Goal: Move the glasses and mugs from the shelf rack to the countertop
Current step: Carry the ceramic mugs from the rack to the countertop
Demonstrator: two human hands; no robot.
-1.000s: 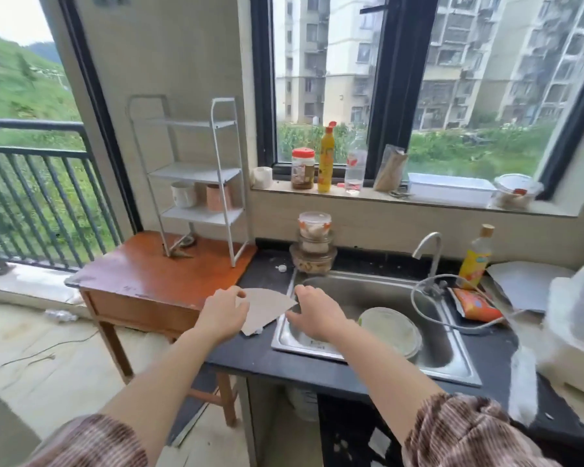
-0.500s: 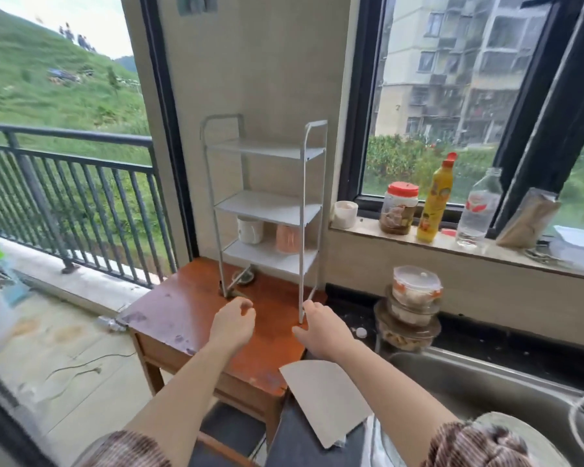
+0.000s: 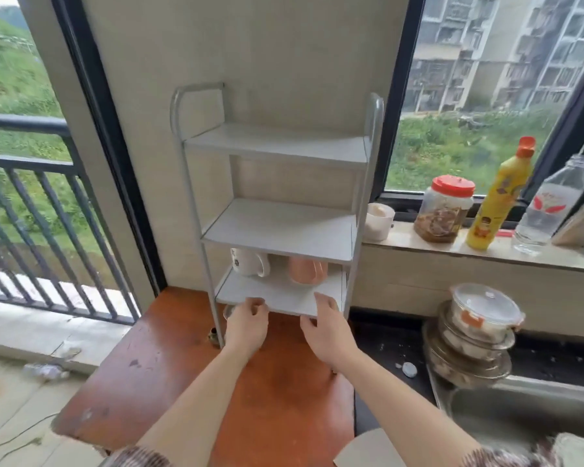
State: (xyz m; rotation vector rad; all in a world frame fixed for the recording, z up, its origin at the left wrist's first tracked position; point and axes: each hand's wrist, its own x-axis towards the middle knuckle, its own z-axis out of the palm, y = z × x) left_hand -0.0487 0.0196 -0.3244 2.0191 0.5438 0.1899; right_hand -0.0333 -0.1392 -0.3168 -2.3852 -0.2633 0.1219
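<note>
A grey three-tier shelf rack (image 3: 277, 227) stands on a reddish wooden table (image 3: 169, 375). On its lowest shelf sit a white mug (image 3: 248, 261) at the left and a pink cup (image 3: 307, 269) at the right, both partly hidden by the middle shelf. My left hand (image 3: 246, 323) hovers just in front of the lowest shelf's edge, fingers loosely curled, holding nothing. My right hand (image 3: 326, 326) is beside it, fingers apart, just below the pink cup. The black countertop (image 3: 385, 352) lies to the right.
The windowsill holds a white cup (image 3: 379, 220), a red-lidded jar (image 3: 444, 208), a yellow bottle (image 3: 498, 197) and a clear bottle (image 3: 552, 207). Stacked bowls with a lidded container (image 3: 476, 332) stand by the steel sink (image 3: 520, 412). A balcony railing (image 3: 48, 197) is at the left.
Both hands have left the counter by the sink and reached forward to the rack's lowest shelf. The view has swung left and closer to the rack.
</note>
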